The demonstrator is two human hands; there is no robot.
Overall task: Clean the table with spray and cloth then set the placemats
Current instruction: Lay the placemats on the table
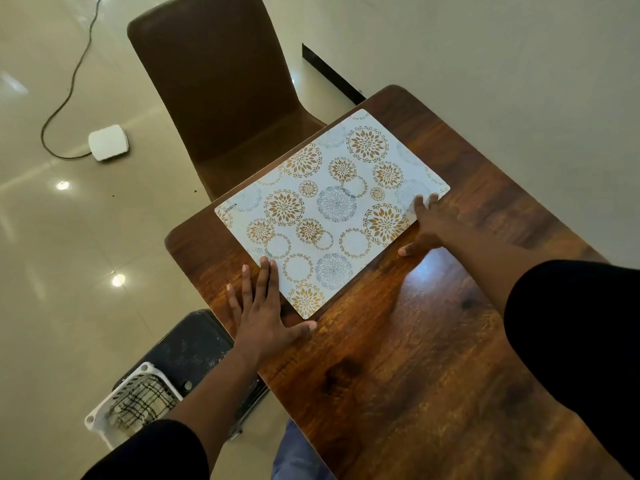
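Observation:
A white placemat (332,213) with gold and grey flower circles lies flat on the brown wooden table (398,368), near its far left corner. My left hand (265,313) rests flat and spread on the table, its fingertips touching the mat's near left edge. My right hand (431,225) lies flat at the mat's right edge, fingers on the mat and thumb on the wood. Neither hand grips anything. A checked cloth (138,403) sits in a white basket (104,419) on the floor at the lower left. No spray bottle is in view.
A brown chair (221,84) stands at the table's far end, pushed close to the mat's corner. A dark crate (188,348) sits on the floor beside the white basket. A white box (108,142) with a cable lies on the tiled floor at the left.

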